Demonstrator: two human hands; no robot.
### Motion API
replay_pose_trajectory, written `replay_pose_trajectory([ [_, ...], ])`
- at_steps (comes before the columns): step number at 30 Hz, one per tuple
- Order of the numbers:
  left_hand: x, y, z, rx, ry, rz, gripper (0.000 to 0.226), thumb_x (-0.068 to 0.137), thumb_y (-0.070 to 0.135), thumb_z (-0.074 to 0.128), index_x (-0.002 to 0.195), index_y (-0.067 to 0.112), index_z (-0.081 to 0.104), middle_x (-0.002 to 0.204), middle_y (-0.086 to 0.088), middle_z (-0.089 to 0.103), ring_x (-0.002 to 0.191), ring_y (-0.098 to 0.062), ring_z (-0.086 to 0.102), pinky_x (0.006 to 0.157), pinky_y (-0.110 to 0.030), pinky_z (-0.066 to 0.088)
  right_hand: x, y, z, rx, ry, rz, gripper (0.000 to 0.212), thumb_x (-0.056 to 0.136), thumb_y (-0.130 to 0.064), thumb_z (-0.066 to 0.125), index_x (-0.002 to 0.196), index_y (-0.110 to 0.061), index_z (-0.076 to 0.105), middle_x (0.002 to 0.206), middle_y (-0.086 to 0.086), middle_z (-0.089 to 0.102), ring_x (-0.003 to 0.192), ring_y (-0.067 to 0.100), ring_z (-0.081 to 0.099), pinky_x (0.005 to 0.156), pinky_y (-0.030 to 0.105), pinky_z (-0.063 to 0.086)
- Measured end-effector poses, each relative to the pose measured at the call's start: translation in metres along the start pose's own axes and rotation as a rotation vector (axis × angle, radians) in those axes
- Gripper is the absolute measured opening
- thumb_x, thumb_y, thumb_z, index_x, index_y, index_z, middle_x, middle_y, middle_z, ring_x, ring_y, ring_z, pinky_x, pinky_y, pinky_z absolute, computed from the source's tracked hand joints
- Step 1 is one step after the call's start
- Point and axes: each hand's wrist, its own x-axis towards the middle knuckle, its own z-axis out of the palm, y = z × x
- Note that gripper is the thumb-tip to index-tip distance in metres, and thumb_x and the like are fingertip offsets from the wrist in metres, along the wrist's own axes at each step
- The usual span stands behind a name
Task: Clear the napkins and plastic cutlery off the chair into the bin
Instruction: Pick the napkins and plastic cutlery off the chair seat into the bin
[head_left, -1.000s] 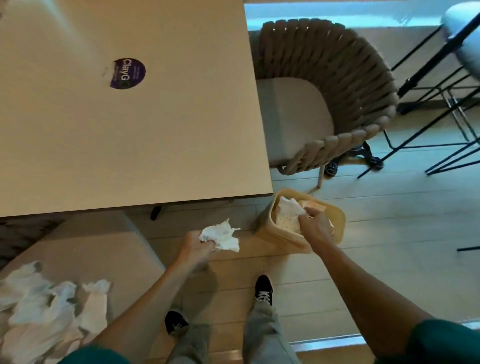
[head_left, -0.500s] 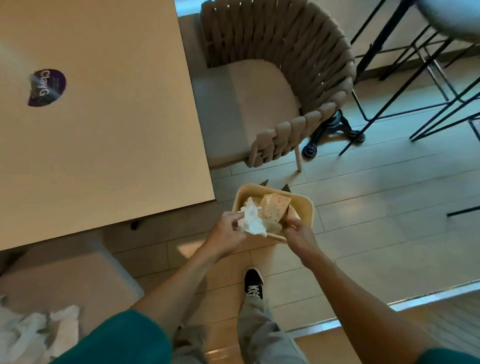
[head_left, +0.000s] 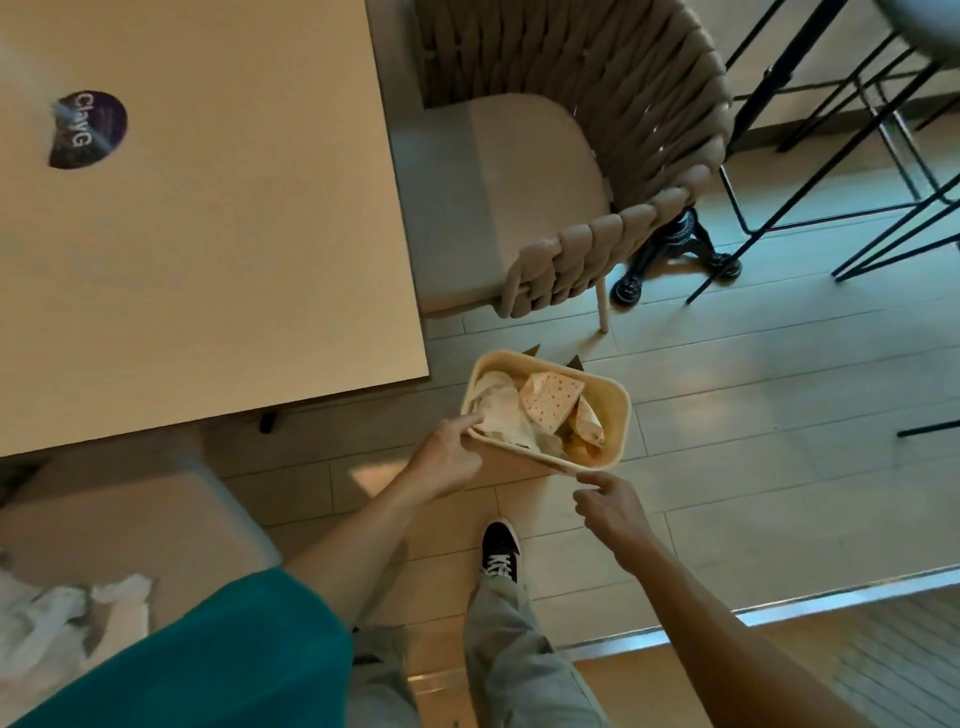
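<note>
Napkins (head_left: 67, 618) lie crumpled on the chair seat (head_left: 156, 525) well left of the left hand (head_left: 448, 457), cut off by the picture's edge; any cutlery among them cannot be made out. Just ahead of both hands, the tan bin (head_left: 615, 410) on the floor holds white napkins (head_left: 501, 415) and dotted wrappers (head_left: 550, 397). The left hand's relaxed fingers reach over the bin's near rim, gripping nothing; the right hand (head_left: 613, 506), loosely open, hovers beside the near corner.
</note>
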Motion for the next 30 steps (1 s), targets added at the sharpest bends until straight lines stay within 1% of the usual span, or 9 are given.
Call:
replay_pose_trajectory([
  [5,-0.024,-0.054,-0.024,-0.026,0.067,-0.055,0.056,0.086,0.015,0.055,0.138,0.031,0.043,0.139,-0.01,0.047,0.052,-0.006,0.051,0.047,-0.023,0.044,-0.018,-0.036,0.056,-0.107,-0.107,-0.128,0.036,0.088,-0.01,0.051,0.123,-0.013,0.058,0.115,0.011,0.06,0.101,0.021,0.059,0.085,0.029,0.049],
  [8,-0.044,-0.09,-0.041,-0.044,0.131,-0.083,0.052,0.089,0.03,0.059,0.138,0.032,0.043,0.138,-0.009,0.047,0.08,-0.013,0.061,0.071,-0.027,0.053,-0.034,-0.056,0.096,-0.177,-0.15,-0.199,0.035,0.09,-0.011,0.05,0.124,-0.014,0.057,0.119,0.007,0.056,0.109,0.023,0.056,0.09,0.031,0.048],
  [12,-0.068,-0.139,-0.066,-0.113,0.196,-0.122,0.051,0.087,0.039,0.06,0.135,0.033,0.045,0.142,-0.009,0.044,0.128,-0.026,0.045,0.104,-0.041,0.043,-0.054,-0.081,0.147,-0.31,-0.178,-0.306,0.035,0.088,-0.016,0.05,0.122,-0.016,0.06,0.098,0.001,0.06,0.086,0.014,0.058,0.067,0.022,0.045],
  [16,-0.094,-0.194,-0.089,-0.229,0.245,-0.196,0.049,0.089,0.031,0.061,0.136,0.028,0.046,0.141,-0.006,0.044,0.122,-0.018,0.049,0.095,-0.026,0.042,-0.078,-0.103,0.205,-0.398,-0.25,-0.408,0.031,0.091,-0.016,0.051,0.121,-0.014,0.059,0.081,-0.009,0.061,0.069,0.003,0.057,0.058,0.014,0.041],
  [18,-0.11,-0.224,-0.1,-0.303,0.263,-0.227,0.049,0.089,0.026,0.062,0.135,0.026,0.047,0.138,-0.005,0.047,0.11,-0.014,0.052,0.09,-0.025,0.044,-0.091,-0.115,0.238,-0.43,-0.293,-0.442,0.033,0.091,-0.016,0.052,0.123,-0.014,0.058,0.091,-0.002,0.066,0.08,0.01,0.062,0.065,0.015,0.043],
  [21,-0.137,-0.277,-0.114,-0.378,0.322,-0.275,0.051,0.086,0.028,0.065,0.134,0.024,0.048,0.142,-0.007,0.043,0.122,-0.022,0.05,0.095,-0.027,0.043,-0.113,-0.133,0.289,-0.495,-0.365,-0.469,0.04,0.094,-0.015,0.052,0.133,-0.009,0.051,0.115,0.007,0.063,0.095,0.01,0.062,0.077,0.016,0.041],
  [24,-0.162,-0.326,-0.124,-0.376,0.376,-0.359,0.048,0.088,0.033,0.06,0.134,0.027,0.047,0.14,-0.007,0.044,0.123,-0.023,0.049,0.093,-0.026,0.041,-0.128,-0.145,0.344,-0.569,-0.486,-0.509,0.043,0.098,0.0,0.04,0.139,0.012,0.032,0.092,-0.001,0.05,0.055,-0.011,0.059,0.054,0.002,0.04],
  [28,-0.192,-0.394,-0.135,-0.388,0.44,-0.453,0.046,0.088,0.03,0.06,0.133,0.025,0.048,0.136,-0.009,0.049,0.115,-0.024,0.055,0.087,-0.024,0.041,-0.137,-0.137,0.422,-0.618,-0.535,-0.47,0.051,0.09,-0.023,0.062,0.136,-0.012,0.045,0.115,0.01,0.056,0.102,0.019,0.06,0.081,0.02,0.049],
  [30,-0.204,-0.427,-0.138,-0.404,0.436,-0.494,0.048,0.088,0.03,0.06,0.134,0.024,0.047,0.139,-0.009,0.047,0.118,-0.026,0.053,0.092,-0.029,0.044,-0.139,-0.129,0.453,-0.665,-0.554,-0.482,0.047,0.086,-0.029,0.066,0.13,-0.019,0.05,0.107,0.004,0.053,0.1,0.022,0.059,0.087,0.03,0.049],
])
